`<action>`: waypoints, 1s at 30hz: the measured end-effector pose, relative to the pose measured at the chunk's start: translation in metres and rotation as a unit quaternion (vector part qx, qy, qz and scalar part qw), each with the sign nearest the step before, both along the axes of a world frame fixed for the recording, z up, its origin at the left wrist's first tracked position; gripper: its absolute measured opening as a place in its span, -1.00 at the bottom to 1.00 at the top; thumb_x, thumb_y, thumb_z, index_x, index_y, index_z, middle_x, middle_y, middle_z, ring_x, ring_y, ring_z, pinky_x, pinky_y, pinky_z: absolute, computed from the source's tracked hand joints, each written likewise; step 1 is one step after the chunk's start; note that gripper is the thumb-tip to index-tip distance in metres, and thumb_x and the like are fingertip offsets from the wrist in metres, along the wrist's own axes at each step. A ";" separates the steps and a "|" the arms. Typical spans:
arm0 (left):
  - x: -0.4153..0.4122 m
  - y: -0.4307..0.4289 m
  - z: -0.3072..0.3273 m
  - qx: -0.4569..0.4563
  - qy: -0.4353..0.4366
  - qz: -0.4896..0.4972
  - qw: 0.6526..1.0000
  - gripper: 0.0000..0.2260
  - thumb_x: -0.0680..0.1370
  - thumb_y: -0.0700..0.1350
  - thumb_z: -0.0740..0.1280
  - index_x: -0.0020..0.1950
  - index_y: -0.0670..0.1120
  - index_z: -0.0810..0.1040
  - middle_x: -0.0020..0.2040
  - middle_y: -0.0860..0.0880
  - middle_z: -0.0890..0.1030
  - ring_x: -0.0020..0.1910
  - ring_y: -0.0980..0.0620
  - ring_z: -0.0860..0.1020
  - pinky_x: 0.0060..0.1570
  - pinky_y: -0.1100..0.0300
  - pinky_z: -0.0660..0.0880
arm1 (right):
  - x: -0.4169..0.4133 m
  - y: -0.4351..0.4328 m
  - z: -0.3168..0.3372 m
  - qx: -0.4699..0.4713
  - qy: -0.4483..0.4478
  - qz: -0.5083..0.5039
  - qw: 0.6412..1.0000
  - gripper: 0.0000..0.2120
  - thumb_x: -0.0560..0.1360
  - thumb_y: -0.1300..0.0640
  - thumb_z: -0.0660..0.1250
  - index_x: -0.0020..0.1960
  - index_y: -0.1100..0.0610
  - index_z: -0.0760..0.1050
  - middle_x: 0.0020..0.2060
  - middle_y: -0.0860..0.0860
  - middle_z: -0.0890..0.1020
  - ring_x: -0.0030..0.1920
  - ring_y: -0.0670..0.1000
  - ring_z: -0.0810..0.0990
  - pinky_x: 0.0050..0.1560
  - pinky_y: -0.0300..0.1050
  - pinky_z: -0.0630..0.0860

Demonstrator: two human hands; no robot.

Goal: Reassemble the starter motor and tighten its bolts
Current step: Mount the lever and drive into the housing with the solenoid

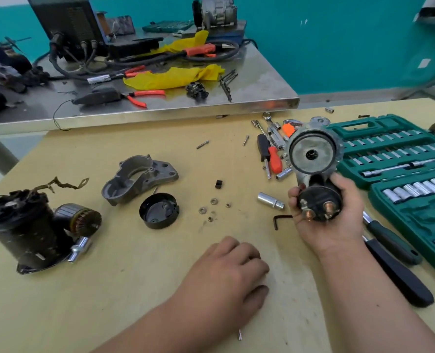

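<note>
Starter motor parts lie scattered over one tan wooden table (135,289), and the open black end cap (159,211) near its middle serves as the reference for the rest. One part is off the table: the right hand (331,215), well to the right of the cap, is closed around a black solenoid (319,205) with two copper terminals facing the camera. Joined above the solenoid is a round grey gear housing (313,152) with a dark hole at its centre, held tilted up in the air. The left hand (226,273) rests on the table below and to the right of the cap, palm down, fingers curled loosely, holding nothing that shows.

Just above and left of the cap lies one grey cast nose housing (138,179). Far left of it stands one black motor body (23,225) with frayed leads on top, and one armature (80,220) leans beside that. Just right of the cap lie four small nuts (213,201), with one small black block (218,184) above them. Further right are one silver socket (270,200) and one black hex key (278,220). Up and right of the cap lie two loose bolts (202,144). One green socket case (399,159) lies open at the far right, two black-handled ratchets (394,266) below it.
</note>
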State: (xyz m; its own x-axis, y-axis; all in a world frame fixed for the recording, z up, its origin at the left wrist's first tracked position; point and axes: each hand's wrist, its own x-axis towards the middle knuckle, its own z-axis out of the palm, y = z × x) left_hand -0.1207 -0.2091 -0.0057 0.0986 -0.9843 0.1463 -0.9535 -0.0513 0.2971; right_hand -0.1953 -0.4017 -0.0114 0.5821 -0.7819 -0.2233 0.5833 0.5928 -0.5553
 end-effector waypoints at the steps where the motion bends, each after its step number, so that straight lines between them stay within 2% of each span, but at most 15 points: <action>1: -0.001 0.007 -0.002 -0.009 -0.007 -0.007 1.000 -0.76 0.48 0.08 0.24 -0.04 0.05 0.67 -0.04 0.12 0.62 -0.08 0.04 0.58 -0.08 0.25 0.55 | 0.001 0.001 0.000 -0.004 0.004 0.004 1.000 -0.84 0.22 0.01 0.39 -0.28 0.07 0.55 -0.32 0.07 0.58 -0.42 0.11 0.60 -0.42 -0.15 0.52; 4: 0.006 0.011 -0.007 -0.034 0.000 -0.005 0.999 -0.82 0.50 0.05 0.32 -0.06 0.02 0.68 -0.04 0.10 0.63 -0.07 0.02 0.59 -0.05 0.23 0.56 | 0.003 0.006 -0.001 -0.037 0.023 0.027 0.999 -0.88 0.26 0.02 0.34 -0.36 0.04 0.59 -0.38 0.03 0.59 -0.43 0.12 0.60 -0.42 -0.13 0.54; 5: 0.009 0.009 -0.009 -0.040 0.006 0.002 0.999 -0.85 0.50 0.02 0.37 -0.04 0.00 0.68 -0.03 0.09 0.63 -0.06 0.01 0.59 -0.03 0.21 0.56 | 0.004 0.008 -0.001 -0.054 0.029 0.042 0.997 -0.88 0.27 0.02 0.33 -0.34 0.04 0.59 -0.39 0.02 0.59 -0.43 0.12 0.60 -0.43 -0.11 0.54; 8: 0.016 0.002 -0.011 -0.043 0.004 0.027 0.999 -0.85 0.47 -0.02 0.42 -0.03 -0.05 0.68 -0.03 0.04 0.63 -0.04 -0.04 0.59 0.01 0.21 0.55 | 0.005 0.015 -0.002 -0.116 0.048 0.078 0.989 -0.74 0.31 0.07 0.29 -0.01 0.10 0.52 -0.35 0.06 0.62 -0.45 0.15 0.61 -0.48 -0.06 0.54; 10: 0.022 0.000 -0.012 -0.046 0.001 0.045 0.998 -0.84 0.49 -0.03 0.41 -0.01 -0.08 0.68 -0.02 0.01 0.63 -0.02 -0.06 0.58 0.04 0.20 0.50 | 0.007 0.018 -0.005 -0.146 0.064 0.084 0.984 -0.74 0.39 0.15 0.25 0.09 0.10 0.46 -0.31 0.10 0.63 -0.46 0.19 0.60 -0.48 -0.02 0.54; 13: 0.030 0.002 -0.015 -0.066 0.011 0.060 0.996 -0.80 0.53 -0.03 0.39 0.06 -0.10 0.66 0.03 -0.01 0.61 0.06 -0.06 0.53 0.13 0.21 0.39 | 0.008 0.022 -0.009 -0.174 0.105 0.083 0.976 -0.80 0.50 0.25 0.21 0.03 0.03 0.51 -0.26 0.11 0.65 -0.44 0.24 0.59 -0.46 0.03 0.54; 16: 0.032 0.003 -0.015 -0.071 0.024 0.064 0.995 -0.78 0.54 -0.03 0.37 0.11 -0.11 0.65 0.06 -0.03 0.59 0.11 -0.07 0.49 0.17 0.18 0.39 | 0.010 0.025 -0.009 -0.208 0.146 0.065 0.965 -0.82 0.40 0.22 0.32 -0.12 -0.05 0.58 -0.26 0.09 0.64 -0.36 0.25 0.60 -0.40 0.19 0.58; 19: 0.032 0.002 -0.015 -0.070 0.024 0.063 0.995 -0.78 0.53 -0.03 0.37 0.10 -0.11 0.64 0.06 -0.05 0.59 0.09 -0.10 0.49 0.17 0.16 0.39 | 0.013 0.028 -0.010 -0.249 0.180 0.044 0.951 -0.79 0.29 0.17 0.37 -0.12 -0.07 0.57 -0.22 0.09 0.61 -0.26 0.25 0.57 -0.27 0.38 0.55; 22: 0.032 0.003 -0.016 -0.070 0.024 0.059 0.996 -0.79 0.53 -0.04 0.36 0.09 -0.10 0.64 0.04 -0.05 0.59 0.08 -0.10 0.49 0.16 0.15 0.41 | 0.014 0.030 -0.012 -0.314 0.217 0.036 0.924 -0.76 0.36 0.21 0.40 -0.08 -0.11 0.56 -0.22 0.00 0.63 -0.23 0.15 0.58 -0.18 0.29 0.55; 25: 0.041 0.005 -0.012 -0.143 0.012 0.097 0.985 -0.87 0.47 -0.09 0.42 -0.02 -0.08 0.67 -0.04 -0.01 0.61 0.00 -0.06 0.53 0.05 0.15 0.50 | 0.013 0.031 -0.015 -0.350 0.245 0.046 0.903 -0.70 0.25 0.07 0.44 -0.04 -0.14 0.54 -0.22 -0.05 0.64 -0.26 0.09 0.62 -0.33 0.11 0.60; 27: 0.057 0.007 -0.007 -0.191 -0.025 0.179 0.965 -0.85 0.44 -0.10 0.46 -0.01 -0.07 0.67 0.00 0.00 0.62 0.03 -0.08 0.55 0.06 0.13 0.51 | 0.012 0.030 -0.016 -0.364 0.254 0.054 0.894 -0.64 0.19 0.02 0.45 -0.02 -0.15 0.54 -0.21 -0.05 0.63 -0.28 0.10 0.64 -0.38 0.06 0.60; 28: 0.065 0.010 -0.003 -0.179 -0.041 0.228 0.956 -0.80 0.45 -0.08 0.46 0.05 -0.06 0.65 0.07 -0.01 0.60 0.10 -0.09 0.54 0.12 0.11 0.49 | 0.012 0.030 -0.017 -0.370 0.255 0.057 0.891 -0.65 0.22 0.05 0.46 -0.01 -0.14 0.54 -0.21 -0.05 0.63 -0.28 0.09 0.64 -0.39 0.04 0.60; 30: 0.077 0.015 0.000 -0.097 -0.047 0.293 0.950 -0.70 0.53 0.03 0.36 0.23 -0.02 0.57 0.23 0.02 0.51 0.26 -0.05 0.44 0.29 0.11 0.36 | 0.012 0.029 -0.019 -0.378 0.255 0.055 0.888 -0.67 0.34 0.20 0.48 0.00 -0.14 0.55 -0.22 -0.05 0.63 -0.28 0.09 0.63 -0.41 0.01 0.59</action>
State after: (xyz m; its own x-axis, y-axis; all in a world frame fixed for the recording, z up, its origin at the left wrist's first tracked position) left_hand -0.0434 -0.1942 -0.0061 0.5992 -0.7182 0.3537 -0.8006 -0.5346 0.2706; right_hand -0.1838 -0.3731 -0.0308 0.6383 -0.7651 0.0850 0.1036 -0.0240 -0.9943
